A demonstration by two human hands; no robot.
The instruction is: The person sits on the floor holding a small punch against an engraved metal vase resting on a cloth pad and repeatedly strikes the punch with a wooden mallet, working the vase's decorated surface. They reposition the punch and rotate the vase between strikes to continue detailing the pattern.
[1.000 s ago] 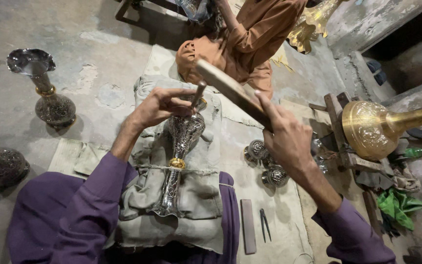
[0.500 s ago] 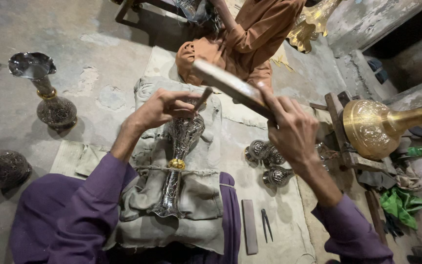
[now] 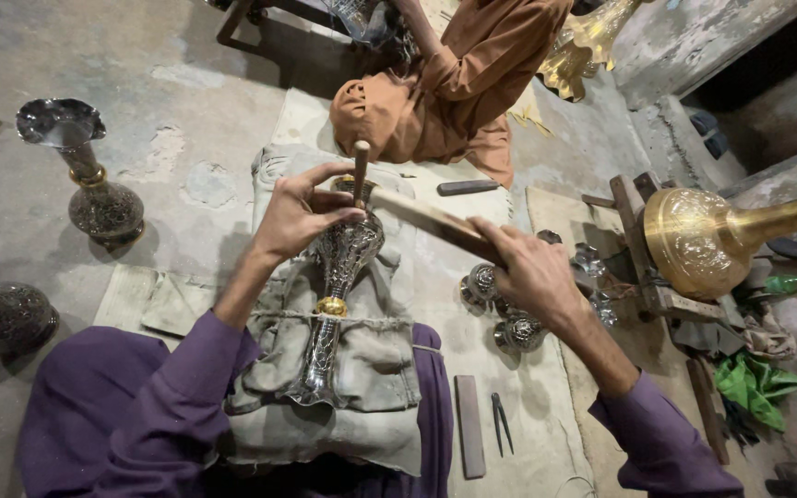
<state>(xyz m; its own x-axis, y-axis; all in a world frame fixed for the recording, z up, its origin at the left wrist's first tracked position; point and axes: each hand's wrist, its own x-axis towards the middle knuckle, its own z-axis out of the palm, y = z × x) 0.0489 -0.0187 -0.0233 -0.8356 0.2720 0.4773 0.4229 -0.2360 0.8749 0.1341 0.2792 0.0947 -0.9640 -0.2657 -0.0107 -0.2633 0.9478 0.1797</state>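
My left hand (image 3: 299, 214) is closed around a short punch (image 3: 360, 169), its tip set upright on the upper body of the engraved silver vase (image 3: 336, 295), which lies lengthwise on the grey padded cushion (image 3: 366, 369) across my lap. My right hand (image 3: 529, 273), to the right of the vase, grips one end of a flat wooden bat (image 3: 435, 224), fingers wrapped shut, its far end touching the punch. Small silver pieces (image 3: 500, 309) lie just right of the vase; a brass vase (image 3: 721, 235) stands well beyond them.
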